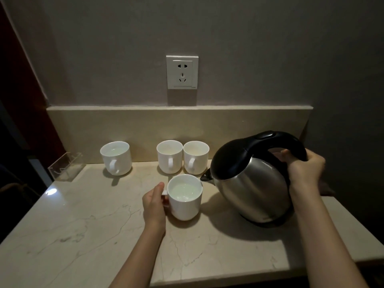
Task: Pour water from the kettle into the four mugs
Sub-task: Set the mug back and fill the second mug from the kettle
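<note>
A steel kettle (251, 183) with a black lid and handle tilts left, its spout at the rim of the near white mug (185, 206). My right hand (304, 169) grips the kettle's black handle. The near mug holds water, and my left hand (153, 202) grips its handle. Three more white mugs stand by the back ledge: the left mug (116, 159) holds water, while the middle mug (169, 156) and the right mug (196, 157) touch each other; I cannot tell whether those two hold water.
The marble counter (83, 225) ends at a front edge near me and a step down at the right. A clear plastic tray (66, 168) sits at the back left. A wall socket (182, 72) is above the ledge.
</note>
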A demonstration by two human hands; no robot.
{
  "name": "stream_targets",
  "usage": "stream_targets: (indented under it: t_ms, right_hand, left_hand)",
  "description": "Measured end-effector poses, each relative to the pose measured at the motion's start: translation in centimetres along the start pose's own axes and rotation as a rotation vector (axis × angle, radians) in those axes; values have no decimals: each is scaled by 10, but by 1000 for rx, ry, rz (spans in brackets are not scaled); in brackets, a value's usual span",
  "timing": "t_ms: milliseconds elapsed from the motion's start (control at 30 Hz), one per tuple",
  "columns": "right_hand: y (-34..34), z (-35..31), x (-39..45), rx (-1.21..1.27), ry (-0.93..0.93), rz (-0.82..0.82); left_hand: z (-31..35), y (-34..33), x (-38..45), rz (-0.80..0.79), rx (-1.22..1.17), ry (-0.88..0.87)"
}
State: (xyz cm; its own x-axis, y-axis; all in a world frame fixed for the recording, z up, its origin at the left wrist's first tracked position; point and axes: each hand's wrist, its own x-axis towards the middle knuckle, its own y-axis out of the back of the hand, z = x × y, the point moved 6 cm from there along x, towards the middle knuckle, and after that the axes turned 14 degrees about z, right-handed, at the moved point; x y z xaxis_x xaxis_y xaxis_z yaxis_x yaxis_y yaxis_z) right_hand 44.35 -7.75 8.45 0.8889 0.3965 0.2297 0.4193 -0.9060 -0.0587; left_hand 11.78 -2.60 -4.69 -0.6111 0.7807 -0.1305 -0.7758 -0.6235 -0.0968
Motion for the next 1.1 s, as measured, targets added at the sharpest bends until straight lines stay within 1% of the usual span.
stream_targets:
  t_ms: [67, 167, 400, 533, 633, 833, 1033, 1100]
  right_hand:
    - [4, 5, -3, 72, -27, 44]
    - [12, 18, -2, 170, -93, 175]
    - [25, 68, 0, 295, -355, 353]
    - [28, 78, 2, 315, -447, 347]
    - [34, 88, 2, 287, -487, 383]
    - [39, 97, 1, 258, -566, 395]
    - [46, 105, -3, 233, -625, 395]
    - [47, 104, -4, 235, -616, 388]
  left_hand:
    - [0, 0, 0, -4, 1, 5]
    - [0, 1, 1, -4, -12, 15]
    - [0, -1, 1, -6, -9, 20]
    - [0, -1, 0, 3, -14, 26]
    - [-1, -2, 1, -2, -1, 36]
    - [0, -2, -1, -3, -2, 45]
    - [1, -2, -2, -7, -13, 45]
    - [1, -3, -2, -5, -16, 49]
